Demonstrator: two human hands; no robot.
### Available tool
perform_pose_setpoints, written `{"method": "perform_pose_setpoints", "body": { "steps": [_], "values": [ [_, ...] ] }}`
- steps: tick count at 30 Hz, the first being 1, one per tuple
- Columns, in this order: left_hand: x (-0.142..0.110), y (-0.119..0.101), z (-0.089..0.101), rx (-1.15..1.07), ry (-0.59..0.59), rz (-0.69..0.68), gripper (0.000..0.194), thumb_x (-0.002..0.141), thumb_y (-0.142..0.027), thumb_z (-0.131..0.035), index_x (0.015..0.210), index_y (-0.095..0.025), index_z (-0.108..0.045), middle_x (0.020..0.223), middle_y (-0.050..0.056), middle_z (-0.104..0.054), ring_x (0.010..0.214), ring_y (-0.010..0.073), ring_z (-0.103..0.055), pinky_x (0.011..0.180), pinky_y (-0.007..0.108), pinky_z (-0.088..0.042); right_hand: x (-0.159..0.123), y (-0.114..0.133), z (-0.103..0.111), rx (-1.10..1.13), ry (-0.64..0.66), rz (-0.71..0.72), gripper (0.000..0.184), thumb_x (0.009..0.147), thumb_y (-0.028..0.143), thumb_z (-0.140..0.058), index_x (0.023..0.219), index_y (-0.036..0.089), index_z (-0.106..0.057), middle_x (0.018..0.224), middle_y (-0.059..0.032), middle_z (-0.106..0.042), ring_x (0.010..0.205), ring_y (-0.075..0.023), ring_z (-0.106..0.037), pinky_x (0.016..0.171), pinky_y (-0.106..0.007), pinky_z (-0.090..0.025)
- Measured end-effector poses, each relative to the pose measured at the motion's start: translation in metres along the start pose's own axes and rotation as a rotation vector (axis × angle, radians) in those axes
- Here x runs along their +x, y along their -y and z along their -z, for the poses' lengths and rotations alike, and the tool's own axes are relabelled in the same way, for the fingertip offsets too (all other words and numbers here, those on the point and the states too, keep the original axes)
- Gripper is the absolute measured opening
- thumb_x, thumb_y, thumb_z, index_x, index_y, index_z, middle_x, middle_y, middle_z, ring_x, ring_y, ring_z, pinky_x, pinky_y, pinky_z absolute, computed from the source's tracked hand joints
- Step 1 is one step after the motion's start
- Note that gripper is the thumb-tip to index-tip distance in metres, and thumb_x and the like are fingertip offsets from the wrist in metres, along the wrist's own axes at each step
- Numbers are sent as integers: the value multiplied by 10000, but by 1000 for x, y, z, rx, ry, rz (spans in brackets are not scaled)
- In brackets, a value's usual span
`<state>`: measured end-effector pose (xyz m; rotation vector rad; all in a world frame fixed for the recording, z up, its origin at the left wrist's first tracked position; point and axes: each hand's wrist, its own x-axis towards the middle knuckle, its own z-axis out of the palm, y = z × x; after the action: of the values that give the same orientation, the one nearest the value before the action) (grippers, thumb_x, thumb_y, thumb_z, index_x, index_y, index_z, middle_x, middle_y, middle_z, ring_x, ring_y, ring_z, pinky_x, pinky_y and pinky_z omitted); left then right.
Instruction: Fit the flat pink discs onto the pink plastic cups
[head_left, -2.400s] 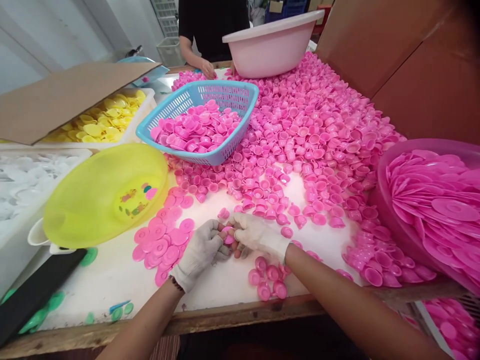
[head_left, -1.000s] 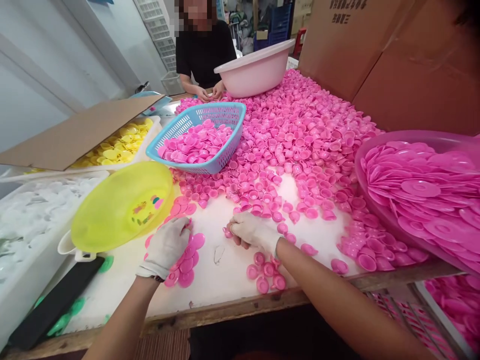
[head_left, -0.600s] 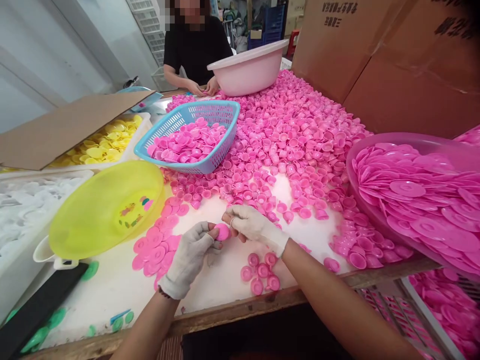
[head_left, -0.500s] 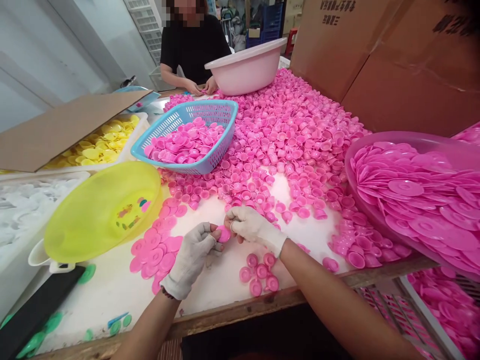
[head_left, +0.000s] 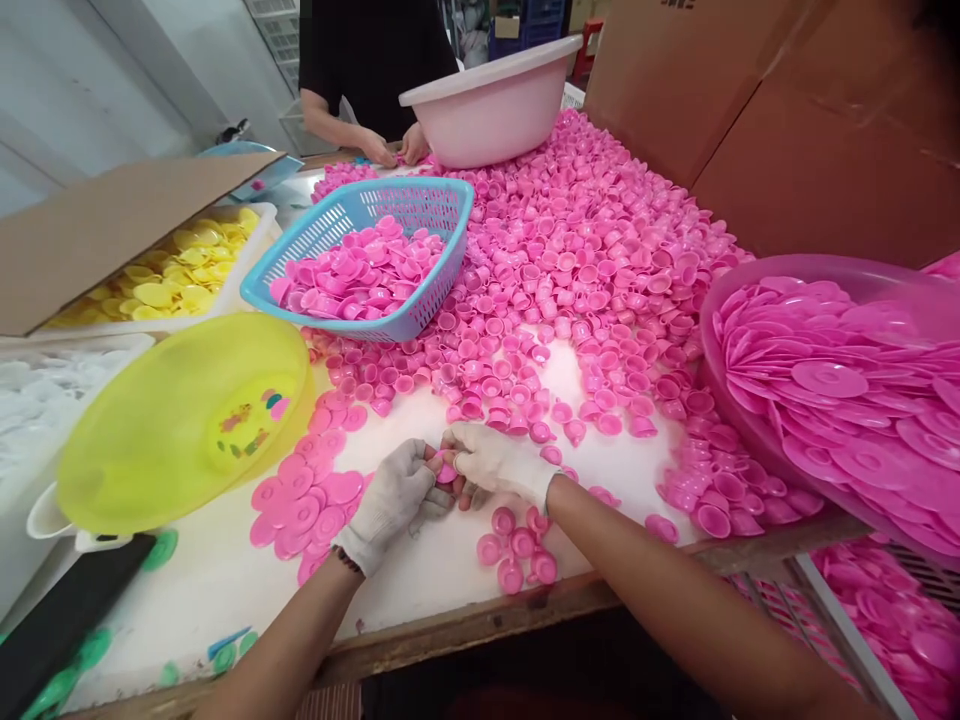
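Note:
My left hand (head_left: 394, 500), in a white glove with bare fingertips, pinches a small round pink toy saucer (head_left: 445, 468) over the table. Meeting it from the other side, my right hand (head_left: 499, 465), gloved the same way, has its fingers closed at the saucer's edge; the fingers partly cover the piece. Flat pink saucers (head_left: 307, 510) lie overlapping left of my left hand. Below my right hand sits a small cluster of pink toy cups (head_left: 523, 543). A large heap of pink cups (head_left: 600, 250) spreads beyond both hands.
A blue basket (head_left: 352, 325) holds pink pieces. Left stand a yellow basin (head_left: 97, 440) and bins of yellow pieces (head_left: 172, 280) and white pieces (head_left: 45, 400). A pink tub (head_left: 720, 400) of saucers is at right. Across the table, a person (head_left: 375, 70) works near a pale pink basin (head_left: 487, 110).
My hands have drawn closer together, and the right fingers now meet the saucer held by the left. The view has tipped slightly downward.

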<state>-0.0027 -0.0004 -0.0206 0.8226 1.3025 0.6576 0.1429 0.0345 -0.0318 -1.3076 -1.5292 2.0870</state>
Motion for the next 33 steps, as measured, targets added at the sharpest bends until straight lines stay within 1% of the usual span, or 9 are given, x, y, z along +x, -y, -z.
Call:
{"method": "perform_pose_setpoints", "body": {
  "steps": [4,7,15,18,21,24,28,30,33],
  "values": [
    [-3,-1,3,25,35,-15,377,732,-470,-655,801,-198,-402,528,-52,-570,400,79,-513,404,176,-361,1,1,1,52,50,10,60,902,173,-372,862,207,-402,523,52,-542,417,-119,-597,415,-191,-479],
    [-2,0,8,81,89,-62,374,705,-427,-695,829,-183,-440,593,-26,-613,500,107,-586,469,198,-422,2,0,1,70,20,21,52,884,195,-399,833,207,-395,519,44,-557,412,-134,-597,396,-206,-475],
    [4,2,7,254,4,-63,377,656,-378,-714,824,-192,-432,515,-34,-609,412,121,-557,401,204,-406,9,2,4,33,119,-29,86,844,116,-382,840,199,-403,432,48,-541,375,-139,-583,423,-209,-476],
    [-2,1,6,277,0,-100,347,669,-379,-697,813,-191,-444,498,-43,-592,404,119,-550,397,206,-406,7,1,3,31,90,14,44,877,181,-394,838,201,-395,428,47,-534,366,-135,-572,406,-198,-460],
    [-12,-20,12,301,16,-96,295,669,-335,-691,790,-193,-461,512,-34,-597,406,134,-559,393,226,-422,4,-2,4,74,49,79,149,900,335,-434,847,210,-374,475,41,-558,383,-132,-575,396,-196,-453],
    [-26,-70,24,300,-67,-198,335,659,-240,-692,915,-207,-479,659,-28,-652,511,135,-612,474,234,-479,0,-4,7,118,70,88,211,930,409,-373,846,217,-353,510,44,-563,410,-129,-588,413,-201,-463],
    [-39,-134,35,292,-314,-634,602,699,-252,-676,1232,-236,-397,827,0,-659,670,170,-662,652,324,-551,-2,-3,5,-60,36,92,170,936,331,-369,830,202,-394,559,37,-561,442,-112,-594,429,-188,-454],
    [-37,-137,37,403,-426,-693,519,738,-284,-629,1217,-231,-435,844,14,-651,628,162,-642,622,307,-535,-2,-1,2,-303,-96,176,140,926,302,-398,860,194,-458,639,12,-599,494,-111,-608,460,-192,-452],
    [-16,-104,41,814,-531,-567,231,769,-305,-561,981,-215,-577,678,-12,-592,558,148,-566,564,262,-451,1,3,0,-561,-320,294,144,907,240,-444,1011,192,-531,856,-49,-646,724,-152,-638,604,-234,-472]
  ]
}}
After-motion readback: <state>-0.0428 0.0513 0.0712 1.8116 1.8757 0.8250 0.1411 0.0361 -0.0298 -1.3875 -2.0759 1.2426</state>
